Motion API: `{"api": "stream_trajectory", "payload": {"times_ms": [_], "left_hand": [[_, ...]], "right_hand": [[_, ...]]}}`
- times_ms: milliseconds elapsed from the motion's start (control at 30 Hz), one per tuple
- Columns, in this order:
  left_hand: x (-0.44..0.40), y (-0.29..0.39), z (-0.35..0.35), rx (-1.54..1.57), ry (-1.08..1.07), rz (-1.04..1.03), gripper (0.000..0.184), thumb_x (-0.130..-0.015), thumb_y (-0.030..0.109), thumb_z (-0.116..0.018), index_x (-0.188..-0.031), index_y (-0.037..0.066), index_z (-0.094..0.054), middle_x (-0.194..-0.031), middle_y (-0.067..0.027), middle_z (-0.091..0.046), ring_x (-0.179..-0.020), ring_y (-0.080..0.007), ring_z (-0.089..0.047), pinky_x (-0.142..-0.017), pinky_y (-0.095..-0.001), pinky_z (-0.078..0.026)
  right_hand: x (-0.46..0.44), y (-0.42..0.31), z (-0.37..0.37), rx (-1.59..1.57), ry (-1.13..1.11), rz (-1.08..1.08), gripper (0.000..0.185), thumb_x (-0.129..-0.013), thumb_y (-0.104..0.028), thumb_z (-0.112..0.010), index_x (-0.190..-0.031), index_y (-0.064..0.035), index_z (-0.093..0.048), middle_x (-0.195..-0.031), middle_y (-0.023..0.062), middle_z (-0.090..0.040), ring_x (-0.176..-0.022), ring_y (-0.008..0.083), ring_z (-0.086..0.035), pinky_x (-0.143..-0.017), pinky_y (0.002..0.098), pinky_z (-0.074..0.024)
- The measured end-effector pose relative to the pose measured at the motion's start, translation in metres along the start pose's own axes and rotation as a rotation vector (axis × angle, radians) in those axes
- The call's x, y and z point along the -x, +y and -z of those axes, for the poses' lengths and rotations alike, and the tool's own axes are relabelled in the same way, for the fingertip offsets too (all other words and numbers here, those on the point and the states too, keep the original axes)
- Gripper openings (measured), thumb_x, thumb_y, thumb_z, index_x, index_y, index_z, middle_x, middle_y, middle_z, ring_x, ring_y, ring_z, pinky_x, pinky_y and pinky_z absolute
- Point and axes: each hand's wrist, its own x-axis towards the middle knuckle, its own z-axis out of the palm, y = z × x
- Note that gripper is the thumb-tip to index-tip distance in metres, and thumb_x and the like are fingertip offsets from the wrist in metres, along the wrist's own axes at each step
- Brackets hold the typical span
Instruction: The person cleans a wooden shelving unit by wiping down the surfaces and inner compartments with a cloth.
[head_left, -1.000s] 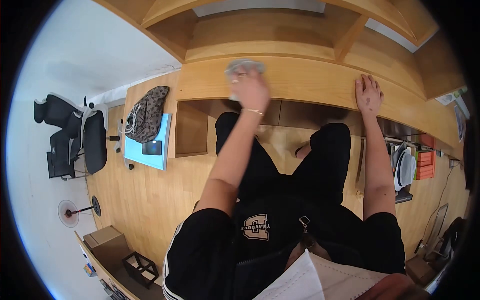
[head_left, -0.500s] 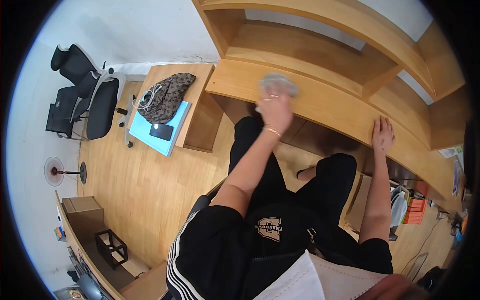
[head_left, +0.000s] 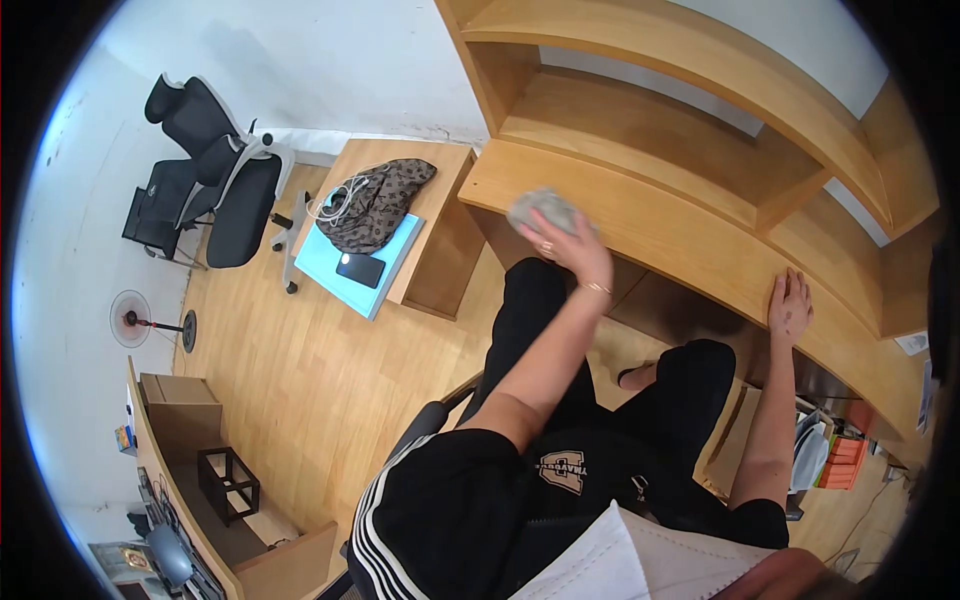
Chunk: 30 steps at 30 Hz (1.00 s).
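Note:
A grey cloth lies bunched on the wooden desk near its left end. My left hand is closed over the cloth, pressing it near the desk's front edge, with a thin bracelet at the wrist. Part of the cloth is hidden under my fingers. Further right, my right hand rests flat on the desk by the front edge, fingers stretched out and holding nothing.
Shelving rises behind the desktop. To the left, a low cabinet carries a patterned bag, a blue folder and a phone. Office chairs and a fan stand beyond. Orange boxes sit lower right.
The view has shifted, so the room appears further right and lower. My left hand has slid the cloth toward the desk's left end and front edge. My right hand stays on the desk.

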Motion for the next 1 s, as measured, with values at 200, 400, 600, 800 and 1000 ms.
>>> {"api": "stream_trajectory", "payload": {"times_ms": [200, 400, 600, 800, 1000], "left_hand": [[0.015, 0.004, 0.002, 0.090, -0.131, 0.042, 0.084, -0.084, 0.020, -0.065, -0.149, 0.004, -0.014, -0.151, -0.0311, 0.000, -0.141, -0.0441, -0.007, -0.113, -0.0474, -0.011], [-0.067, -0.023, 0.008, 0.086, 0.053, 0.062, 0.081, -0.082, 0.014, -0.068, -0.147, 0.002, -0.021, -0.152, -0.0280, -0.001, -0.139, -0.0404, -0.016, -0.111, -0.0422, -0.022], [-0.142, -0.041, 0.023, -0.167, 0.084, 0.082, 0.083, -0.076, 0.022, -0.074, -0.144, 0.005, -0.029, -0.148, -0.0276, -0.019, -0.132, -0.0433, -0.029, -0.105, -0.0470, -0.033], [-0.193, -0.050, 0.039, -0.483, -0.198, 0.008, 0.066, -0.070, 0.027, -0.076, -0.130, 0.015, -0.053, -0.124, -0.0204, -0.055, -0.111, -0.0391, -0.053, -0.090, -0.0491, -0.045], [-0.229, -0.003, 0.052, -0.362, -0.265, -0.392, 0.059, -0.073, 0.019, -0.074, -0.126, 0.004, -0.054, -0.114, -0.0239, -0.060, -0.113, -0.0385, -0.053, -0.095, -0.0442, -0.041]], "right_hand": [[0.000, 0.005, -0.001, -0.013, -0.011, 0.024, 0.047, -0.095, -0.047, -0.041, -0.131, -0.0185, -0.054, -0.140, 0.0071, -0.047, -0.132, 0.0285, -0.040, -0.108, 0.0465, -0.0282], [0.002, 0.002, 0.001, -0.011, -0.007, 0.022, 0.046, -0.095, -0.044, -0.043, -0.130, -0.0177, -0.054, -0.140, 0.0078, -0.048, -0.130, 0.0286, -0.041, -0.107, 0.0468, -0.0292], [0.002, 0.000, 0.004, -0.022, 0.002, 0.023, 0.044, -0.095, -0.043, -0.044, -0.129, -0.0172, -0.055, -0.139, 0.0082, -0.048, -0.129, 0.0287, -0.042, -0.106, 0.0470, -0.0297], [0.003, -0.008, 0.013, -0.023, -0.014, -0.005, 0.044, -0.094, -0.042, -0.046, -0.127, -0.0154, -0.056, -0.138, 0.0084, -0.049, -0.130, 0.0290, -0.042, -0.106, 0.0467, -0.0291], [0.005, -0.011, 0.015, -0.052, 0.010, -0.012, 0.044, -0.094, -0.041, -0.047, -0.126, -0.0126, -0.057, -0.138, 0.0095, -0.049, -0.129, 0.0295, -0.042, -0.107, 0.0462, -0.0284]]}}
